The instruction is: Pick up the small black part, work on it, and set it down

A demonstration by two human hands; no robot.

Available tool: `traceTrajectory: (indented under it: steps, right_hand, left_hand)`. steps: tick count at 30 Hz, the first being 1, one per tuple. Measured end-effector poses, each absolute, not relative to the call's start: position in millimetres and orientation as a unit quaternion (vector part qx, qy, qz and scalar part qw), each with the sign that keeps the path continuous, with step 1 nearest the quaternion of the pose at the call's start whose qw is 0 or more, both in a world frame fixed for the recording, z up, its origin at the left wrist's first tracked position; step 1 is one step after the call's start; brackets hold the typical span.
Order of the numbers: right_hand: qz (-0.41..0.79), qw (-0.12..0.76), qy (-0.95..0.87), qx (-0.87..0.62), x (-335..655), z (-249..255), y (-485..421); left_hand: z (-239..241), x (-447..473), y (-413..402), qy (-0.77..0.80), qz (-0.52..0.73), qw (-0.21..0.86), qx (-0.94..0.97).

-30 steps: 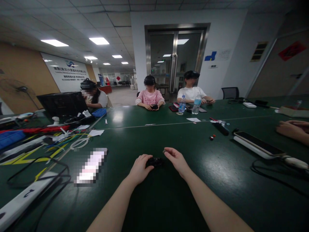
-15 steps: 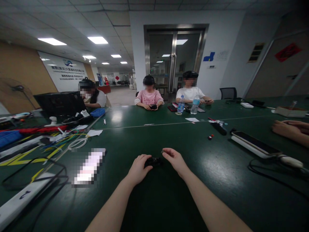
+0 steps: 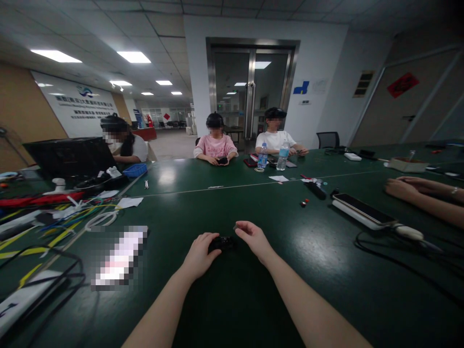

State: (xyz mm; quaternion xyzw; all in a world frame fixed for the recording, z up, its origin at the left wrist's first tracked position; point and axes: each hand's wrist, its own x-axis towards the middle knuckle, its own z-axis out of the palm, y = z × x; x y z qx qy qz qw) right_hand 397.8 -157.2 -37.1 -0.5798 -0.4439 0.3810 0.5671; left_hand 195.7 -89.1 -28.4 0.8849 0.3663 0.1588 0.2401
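Glinting black object (image 3: pixel 225 242), outline murky, partly hidden by left hand (image 3: pixel 201 253), fingers curled, right hand (image 3: pixel 253 238) pinching indistinct piece (image 3: pixel 235 226)

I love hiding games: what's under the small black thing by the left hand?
Dark green tabletop shows around the small black object. Its underside is hidden, so anything directly beneath can't be seen; the left hand covers its left end.

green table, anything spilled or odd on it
No spill shows on the dark green table. Oddest is the bright pinkish-white rectangle to the left of the left hand: broken into coarse blocks, hiding its detail. A white paper scrap lies askew.
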Motion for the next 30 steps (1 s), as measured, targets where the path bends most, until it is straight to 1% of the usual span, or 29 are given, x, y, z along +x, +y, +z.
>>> traceTrajectory:
  steps: [8,13,16,21,30]
  right_hand:
    - [0.369,0.559,-0.466,-0.578,399.6,-48.6,-150.7]
    - [0.348,0.490,-0.536,-0.593,392.5,-46.2,-154.4]
    - [0.316,0.454,-0.586,-0.593,386.0,-40.6,-158.1]
    - [0.282,0.409,-0.634,-0.592,382.6,-36.3,-161.1]
    - [0.242,0.355,-0.660,-0.617,382.6,-35.0,-162.9]
  left_hand:
    - [-24.9,196.4,-92.2,0.356,0.167,0.222,0.892]
    - [-23.1,194.9,-93.6,0.366,0.162,0.234,0.886]
    - [-22.9,194.6,-93.9,0.363,0.161,0.237,0.887]
    - [-20.3,195.2,-94.8,0.367,0.151,0.231,0.888]
    - [-26.8,197.5,-90.0,0.361,0.166,0.233,0.888]
